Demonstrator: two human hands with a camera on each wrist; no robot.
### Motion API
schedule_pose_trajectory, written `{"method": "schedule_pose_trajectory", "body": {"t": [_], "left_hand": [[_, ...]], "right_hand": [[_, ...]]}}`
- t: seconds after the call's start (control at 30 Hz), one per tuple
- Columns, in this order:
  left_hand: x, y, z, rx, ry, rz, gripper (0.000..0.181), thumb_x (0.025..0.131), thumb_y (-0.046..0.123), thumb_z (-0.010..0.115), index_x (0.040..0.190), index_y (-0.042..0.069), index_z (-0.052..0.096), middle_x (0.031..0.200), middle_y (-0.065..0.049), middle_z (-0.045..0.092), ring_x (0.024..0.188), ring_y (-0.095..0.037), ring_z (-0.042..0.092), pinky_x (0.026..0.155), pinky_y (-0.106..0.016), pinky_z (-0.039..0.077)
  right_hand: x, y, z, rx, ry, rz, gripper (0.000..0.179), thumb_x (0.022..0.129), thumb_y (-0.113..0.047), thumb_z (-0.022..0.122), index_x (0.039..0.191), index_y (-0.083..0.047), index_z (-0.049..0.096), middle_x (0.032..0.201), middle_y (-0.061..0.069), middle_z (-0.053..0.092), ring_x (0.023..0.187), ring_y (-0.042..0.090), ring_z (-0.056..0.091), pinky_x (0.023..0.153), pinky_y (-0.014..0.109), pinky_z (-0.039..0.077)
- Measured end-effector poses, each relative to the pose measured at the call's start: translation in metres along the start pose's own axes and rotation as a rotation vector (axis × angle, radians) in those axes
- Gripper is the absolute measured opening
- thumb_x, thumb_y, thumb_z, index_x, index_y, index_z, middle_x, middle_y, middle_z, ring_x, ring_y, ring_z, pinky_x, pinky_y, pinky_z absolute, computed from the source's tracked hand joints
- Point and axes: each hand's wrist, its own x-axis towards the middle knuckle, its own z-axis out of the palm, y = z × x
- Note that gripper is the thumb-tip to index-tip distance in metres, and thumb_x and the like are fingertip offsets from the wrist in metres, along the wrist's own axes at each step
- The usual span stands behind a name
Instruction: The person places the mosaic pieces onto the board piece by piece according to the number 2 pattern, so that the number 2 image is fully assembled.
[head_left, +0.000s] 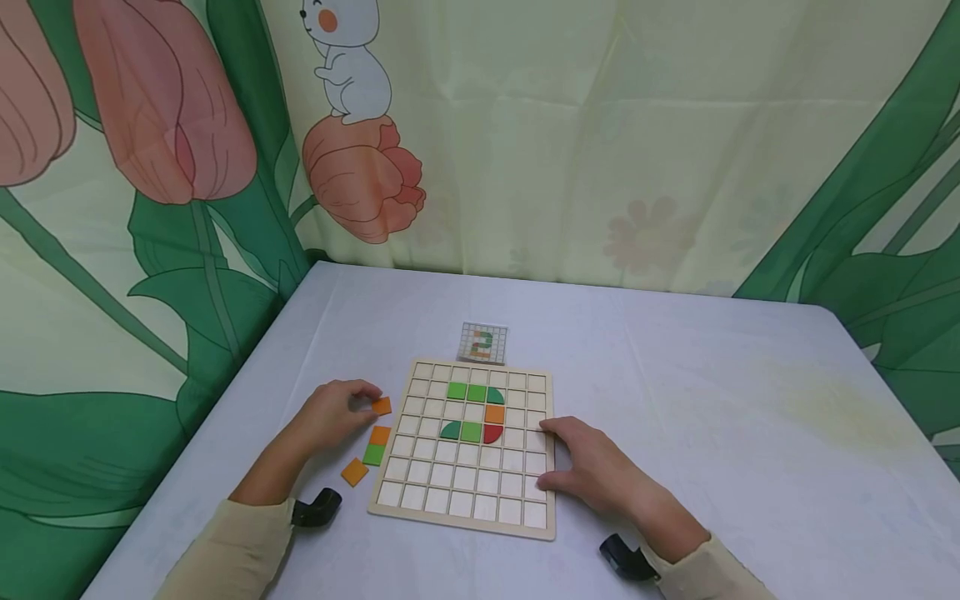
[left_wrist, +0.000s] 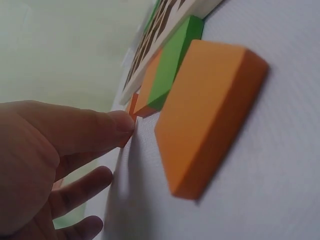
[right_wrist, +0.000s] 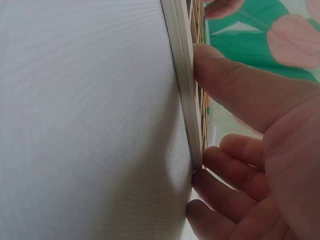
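Note:
My left hand (head_left: 335,414) is left of the wooden grid board (head_left: 420,512), thumb and index finger pinching an orange square tile (head_left: 382,406) close to the board's edge. In the left wrist view, the thumb tip partly hides that tile (left_wrist: 132,106). On the board sit green squares (head_left: 471,432), dark green quarter-circles (head_left: 450,430), an orange square (head_left: 494,413) and a red quarter-circle (head_left: 492,433). My right hand (head_left: 600,467) rests on the board's right edge, thumb and fingers spread apart along it.
Beside the board's left edge lie another orange tile (head_left: 380,435) and a green tile (head_left: 373,455), touching. A loose orange tile (head_left: 355,472) lies nearer the front. Behind the board is a small pattern card (head_left: 483,342). A white cloth (head_left: 675,367) covers the table.

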Motion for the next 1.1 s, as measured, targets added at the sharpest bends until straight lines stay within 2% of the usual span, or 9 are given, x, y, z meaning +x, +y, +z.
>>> {"method": "schedule_pose_trajectory", "body": {"t": [0.83,1.1], "left_hand": [[0.0036,0.0011,0.0029,0.033,-0.018,-0.005,0.023,0.089,0.004,0.073,0.112,0.004,0.073,0.113,-0.008,0.069,0.117,-0.035,0.057,0.101,-0.052,0.044],[0.0018,-0.0010,0.0028,0.044,0.001,-0.012,0.022,0.089,0.005,0.073,0.111,0.004,0.073,0.114,-0.009,0.069,0.116,-0.034,0.057,0.099,-0.052,0.046]], "right_hand": [[-0.0006,-0.0004,-0.0001,0.002,-0.004,0.019,0.072,0.077,-0.024,0.087,0.139,-0.004,0.055,0.138,0.009,0.055,0.131,0.030,0.049,0.108,0.047,0.039],[-0.0013,-0.0007,0.0002,0.012,-0.006,0.023,0.072,0.077,-0.024,0.087,0.138,-0.004,0.055,0.138,0.008,0.055,0.131,0.030,0.049,0.108,0.047,0.038]]}}
